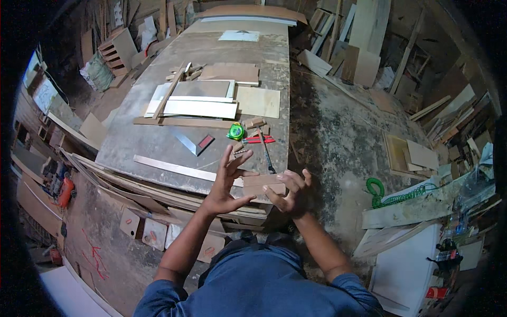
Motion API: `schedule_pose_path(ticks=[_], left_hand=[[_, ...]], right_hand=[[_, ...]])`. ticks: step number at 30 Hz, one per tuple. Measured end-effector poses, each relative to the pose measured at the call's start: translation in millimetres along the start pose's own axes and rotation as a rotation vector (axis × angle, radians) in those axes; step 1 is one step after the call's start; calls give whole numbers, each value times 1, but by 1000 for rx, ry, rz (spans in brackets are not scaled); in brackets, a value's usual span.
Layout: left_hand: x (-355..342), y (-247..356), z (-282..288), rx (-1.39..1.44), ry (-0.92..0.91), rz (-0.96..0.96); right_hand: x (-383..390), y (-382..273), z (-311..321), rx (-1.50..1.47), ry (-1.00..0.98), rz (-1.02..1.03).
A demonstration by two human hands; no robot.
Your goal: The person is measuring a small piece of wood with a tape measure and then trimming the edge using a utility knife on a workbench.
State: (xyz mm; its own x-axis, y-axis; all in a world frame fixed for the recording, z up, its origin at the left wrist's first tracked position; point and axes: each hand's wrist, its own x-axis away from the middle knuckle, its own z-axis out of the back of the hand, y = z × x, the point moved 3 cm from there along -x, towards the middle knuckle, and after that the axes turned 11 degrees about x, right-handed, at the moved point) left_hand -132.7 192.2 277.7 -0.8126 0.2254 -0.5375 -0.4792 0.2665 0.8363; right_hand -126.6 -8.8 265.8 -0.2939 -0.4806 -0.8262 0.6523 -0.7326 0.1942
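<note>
A small, flat rectangular piece of wood (259, 184) is held up over the near edge of the workbench. My right hand (293, 194) grips its right end between thumb and fingers. My left hand (224, 186) is open at the other end, its fingers spread and its thumb close to the lower left corner; whether it touches the wood I cannot tell. Beyond the hands lie a green tape measure (235, 131), a try square (195, 146), a red tool (260, 140) and a slim dark tool (267, 154). A long thin wood strip (174, 168) rests left of my left hand.
Several boards and panels (206, 108) are stacked on the long workbench (121, 132). Sheets of wood (174, 195) sit under its near edge. On the right are a coiled green hose (376, 193) and leaning offcuts (412, 153). An orange tool (66, 193) stands at the left.
</note>
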Motion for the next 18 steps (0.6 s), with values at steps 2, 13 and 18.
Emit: schedule_pose_path(ticks=[2, 13, 18], left_hand=[[0, 0, -1, -3, 2, -10], [5, -6, -2, 43, 40, 31], [3, -7, 2, 74, 27, 102]], right_hand=[[2, 0, -1, -5, -2, -8], [8, 0, -5, -37, 18, -56], [6, 2, -1, -64, 3, -73]])
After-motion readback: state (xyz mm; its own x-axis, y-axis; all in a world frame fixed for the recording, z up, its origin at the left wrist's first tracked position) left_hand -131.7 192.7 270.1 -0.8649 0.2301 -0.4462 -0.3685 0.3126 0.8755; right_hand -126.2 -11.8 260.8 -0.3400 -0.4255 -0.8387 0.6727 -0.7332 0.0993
